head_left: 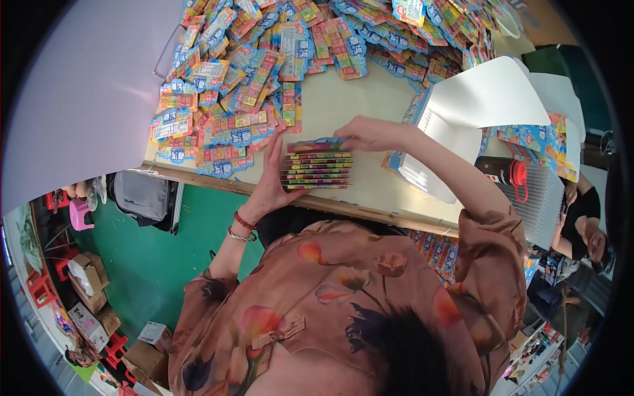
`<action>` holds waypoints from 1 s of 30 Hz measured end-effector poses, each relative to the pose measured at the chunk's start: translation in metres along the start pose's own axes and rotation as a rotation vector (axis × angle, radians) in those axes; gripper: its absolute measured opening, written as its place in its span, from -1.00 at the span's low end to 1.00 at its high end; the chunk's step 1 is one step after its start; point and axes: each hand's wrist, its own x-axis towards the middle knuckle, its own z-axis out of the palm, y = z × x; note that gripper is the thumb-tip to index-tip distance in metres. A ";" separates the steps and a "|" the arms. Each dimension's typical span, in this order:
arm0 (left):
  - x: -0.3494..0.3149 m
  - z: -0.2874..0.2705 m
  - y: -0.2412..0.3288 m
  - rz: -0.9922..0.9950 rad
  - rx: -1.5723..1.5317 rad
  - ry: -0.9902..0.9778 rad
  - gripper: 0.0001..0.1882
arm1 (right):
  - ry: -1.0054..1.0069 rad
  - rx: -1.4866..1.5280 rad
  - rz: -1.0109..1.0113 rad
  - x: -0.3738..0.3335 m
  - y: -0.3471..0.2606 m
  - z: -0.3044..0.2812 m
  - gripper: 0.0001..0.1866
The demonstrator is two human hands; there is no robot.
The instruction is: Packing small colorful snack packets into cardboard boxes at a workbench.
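"So, from my remote post: what does the left hand (269,179) have?"

"A stack of packs (318,171), thin and many-coloured, seen edge-on near the front edge of the tabletop (330,99). That hand is spread wide around the stack's left end, thumb along the near side. I log it as holding."

"And the right hand (370,134)?"

"Fingers narrow, drawn together at the stack's far right corner. I cannot tell from here whether they pinch the outermost pack."

"Surroundings?"

"I note a loose heap of similar packs (254,72) across the tabletop's far and left parts. To the right, an open white box (489,96), partly covered by the right forearm. Right of that forearm, a dark bottle (492,169) with a red cap. Two bracelets (244,221) on the left wrist, one red. Green floor (152,264) below, at left."
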 end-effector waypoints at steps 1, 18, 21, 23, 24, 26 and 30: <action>0.001 -0.001 0.002 -0.013 -0.032 0.002 0.15 | -0.016 0.050 -0.033 0.005 0.002 0.006 -0.73; 0.008 -0.007 -0.005 -0.130 -0.163 -0.194 -0.05 | 1.072 -0.123 0.298 0.034 0.075 -0.036 -0.68; 0.006 -0.010 -0.007 -0.144 -0.173 -0.227 -0.03 | 1.257 0.059 0.323 0.031 0.063 -0.026 -0.68; 0.005 -0.010 -0.007 -0.159 -0.168 -0.238 -0.02 | 0.909 0.705 0.648 0.033 0.050 -0.034 -0.55; 0.006 -0.011 -0.005 -0.171 -0.175 -0.232 -0.03 | 0.912 0.705 0.644 0.038 0.051 -0.032 -0.55; 0.007 -0.010 -0.005 -0.180 -0.175 -0.223 -0.05 | 0.923 0.516 0.668 0.056 0.061 -0.025 -0.51; 0.007 -0.006 -0.008 -0.199 -0.211 -0.221 -0.13 | 1.295 0.560 0.685 0.092 0.084 -0.011 -0.59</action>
